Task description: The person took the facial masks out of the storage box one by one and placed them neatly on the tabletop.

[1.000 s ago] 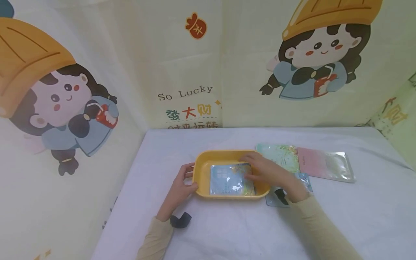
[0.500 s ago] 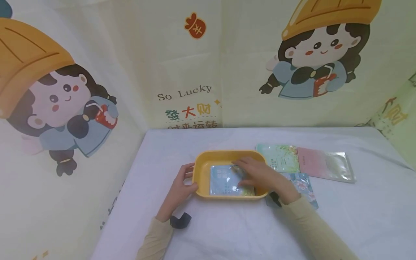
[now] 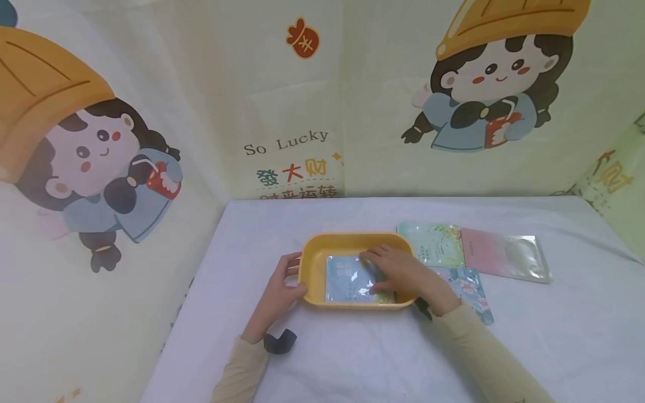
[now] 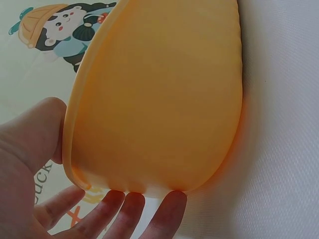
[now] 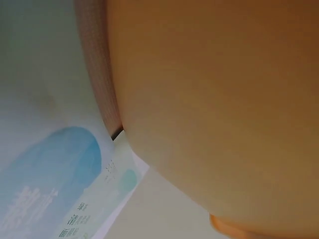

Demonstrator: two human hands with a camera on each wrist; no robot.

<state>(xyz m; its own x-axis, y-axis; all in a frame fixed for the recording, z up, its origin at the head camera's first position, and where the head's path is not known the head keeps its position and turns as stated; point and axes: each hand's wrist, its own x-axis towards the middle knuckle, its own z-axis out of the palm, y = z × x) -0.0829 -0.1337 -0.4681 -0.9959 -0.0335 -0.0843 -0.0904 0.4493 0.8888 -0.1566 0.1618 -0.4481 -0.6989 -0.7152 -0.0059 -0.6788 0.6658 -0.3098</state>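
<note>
A yellow plastic tray (image 3: 313, 274) stands on the white cloth. My left hand (image 3: 277, 291) grips its left end. In the left wrist view the thumb (image 4: 42, 127) presses at the rim of the tray (image 4: 154, 99), and the fingertips touch the outside of the wall. Inside the tray lies a shiny blue sheet-mask packet (image 3: 345, 280), with its right part hidden by my right hand (image 3: 403, 271). That hand rests on the packet, fingers spread over it. The right wrist view is mostly filled by the tray's wall (image 5: 214, 109).
Right of the tray lie a light green packet (image 3: 438, 246), a pink and silver packet (image 3: 504, 254) and a blue floral packet (image 3: 471, 288), partly under my right forearm. A printed cloth backdrop (image 3: 373, 112) rises behind the table.
My right hand has shifted left from the tray's right side, coming to lie over the blue packet. More of the floral packet shows. The left hand and tray stay put.
</note>
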